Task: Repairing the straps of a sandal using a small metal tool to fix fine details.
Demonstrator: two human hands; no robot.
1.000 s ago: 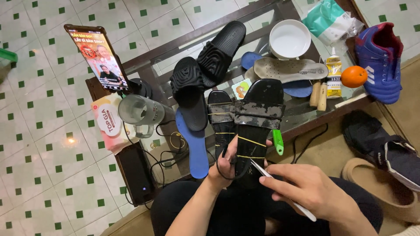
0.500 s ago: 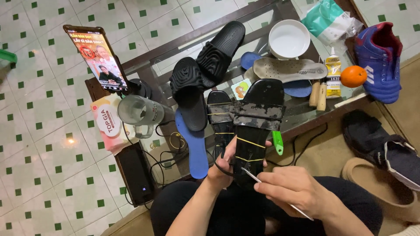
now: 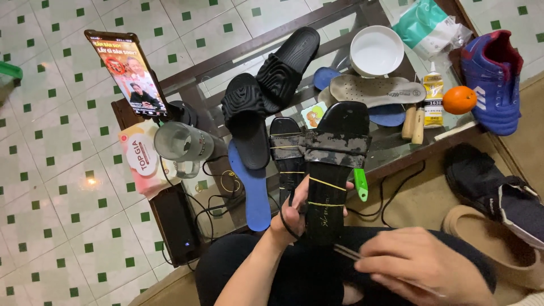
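My left hand point(image 3: 294, 214) grips the heel end of a black flat sandal point(image 3: 333, 170) with a mottled grey strap and thin yellow rubber bands round its sole. It rests on my lap and leans on the table edge. A black cord loops round that hand. My right hand point(image 3: 422, 273) sits low at the right, closed on a thin pale stick-like tool point(image 3: 352, 254) whose tip points toward the sandal's heel. A second matching sandal point(image 3: 286, 156) lies just left of the held one.
On the glass table point(image 3: 396, 148): two black slides point(image 3: 266, 96), a grey insole point(image 3: 377, 90), white bowl point(image 3: 376, 52), glue bottle point(image 3: 433, 90), orange point(image 3: 459, 100), blue sports shoe point(image 3: 494, 79), phone on a stand point(image 3: 127, 73), grey mug point(image 3: 181, 144). A blue insole point(image 3: 255, 190), cables and shoes point(image 3: 498, 192) lie around.
My right hand with the thin tool has drawn back down and to the right, away from the sandal's heel. My left hand and the sandal have stayed put.
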